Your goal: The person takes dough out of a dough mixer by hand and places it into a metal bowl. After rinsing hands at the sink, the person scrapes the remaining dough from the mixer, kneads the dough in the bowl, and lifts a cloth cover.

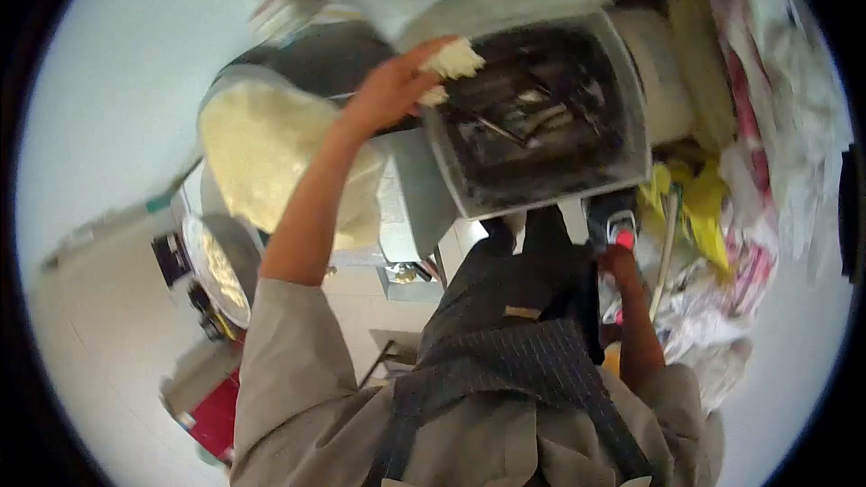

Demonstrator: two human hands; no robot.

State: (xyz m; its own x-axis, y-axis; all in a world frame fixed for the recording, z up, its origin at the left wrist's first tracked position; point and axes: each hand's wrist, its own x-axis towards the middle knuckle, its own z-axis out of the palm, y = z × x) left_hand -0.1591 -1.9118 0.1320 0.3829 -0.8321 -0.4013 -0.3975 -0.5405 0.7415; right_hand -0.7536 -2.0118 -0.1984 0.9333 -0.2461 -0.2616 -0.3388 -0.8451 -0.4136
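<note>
My left hand (392, 90) is closed round a lump of pale dough (456, 59) at the left rim of a grey plastic tub (637, 108). Inside the tub, whose dark bottom is smeared with white, lie some thin tools or strips (505, 129) and pale scraps. Low on the right, my right hand (617, 263) is beside a pink-red object (624, 239); its fingers are partly hidden, and what they may hold is unclear. Below my left forearm spreads a pale yellow sheet or dough-like mass (262, 149) over a container.
A round bowl with yellowish pieces (219, 272) stands at the left. Yellow bags (708, 216), a pale stick (667, 248) and crumpled white and pink sacks (753, 171) fill the right side. A red box (215, 415) is at the lower left.
</note>
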